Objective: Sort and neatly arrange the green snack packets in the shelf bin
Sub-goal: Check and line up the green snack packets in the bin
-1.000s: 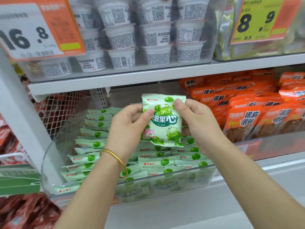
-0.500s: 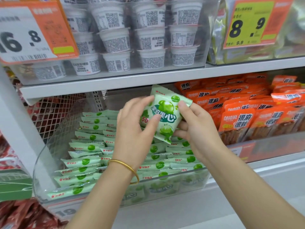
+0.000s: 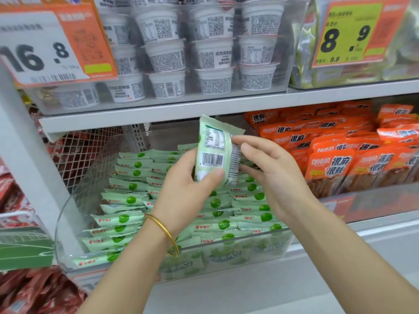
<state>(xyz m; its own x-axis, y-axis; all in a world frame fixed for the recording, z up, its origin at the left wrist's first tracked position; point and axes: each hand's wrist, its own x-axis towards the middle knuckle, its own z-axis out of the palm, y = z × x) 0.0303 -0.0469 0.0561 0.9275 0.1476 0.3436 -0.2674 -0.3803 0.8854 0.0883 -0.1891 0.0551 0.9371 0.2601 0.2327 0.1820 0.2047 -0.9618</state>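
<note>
Closest to the camera, two bare forearms reach toward a clear plastic shelf bin [image 3: 59, 225]; a gold bangle [image 3: 166, 234] circles the left wrist. Inside the bin, green snack packets [image 3: 127, 199] lie in overlapping rows, logos facing up, filling it from front wall to back.

Above the middle of the bin, the left hand [image 3: 188, 189] grips one green packet [image 3: 215, 152] upright, thumb pressed across its lower back panel, so the barcode and label face the viewer. The right hand [image 3: 272, 175] is loose, with fairly straight fingertips touching the packet's right edge and not wrapped around it.

The step in hand appears to be orienting this single packet before placing it. Next, it likely needs turning so its printed front matches the rows, then laying flat into a gap in the bin.

Right of the bin sit orange snack packets [image 3: 335, 164]. On the shelf above the bin stand stacked white cups [image 3: 204, 55].
</note>
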